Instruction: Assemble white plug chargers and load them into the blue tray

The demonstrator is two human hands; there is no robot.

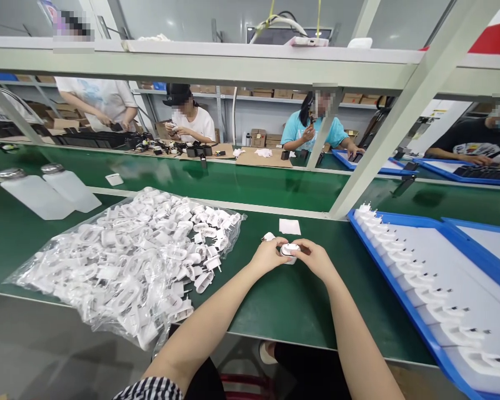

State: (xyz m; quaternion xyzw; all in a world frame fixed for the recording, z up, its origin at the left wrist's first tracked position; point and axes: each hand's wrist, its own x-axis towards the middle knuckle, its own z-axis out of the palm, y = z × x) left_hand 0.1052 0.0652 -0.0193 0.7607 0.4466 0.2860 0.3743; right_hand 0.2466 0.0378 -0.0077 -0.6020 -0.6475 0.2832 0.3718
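Between my two hands, over the green tabletop, is a white plastic plug housing point(289, 251). My left hand point(270, 255) grips its left side with thumb and fingers. On the other side my right hand point(314, 258) pinches the same housing. Just behind my left fingers lies another small white part point(268, 236), partly covered. A white square of paper point(290, 226) rests a little farther back. To the left, a clear plastic bag point(120, 266) spreads open under a heap of white plug housings point(150, 244).
On the right, a blue-rimmed tray point(394, 291) holds a row of white plugs point(416, 278) with metal pins. Two white bottles point(37, 194) with metal caps stand at the back left. A slanted metal post point(375, 133) rises behind the tray. Several co-workers sit or stand across the bench.
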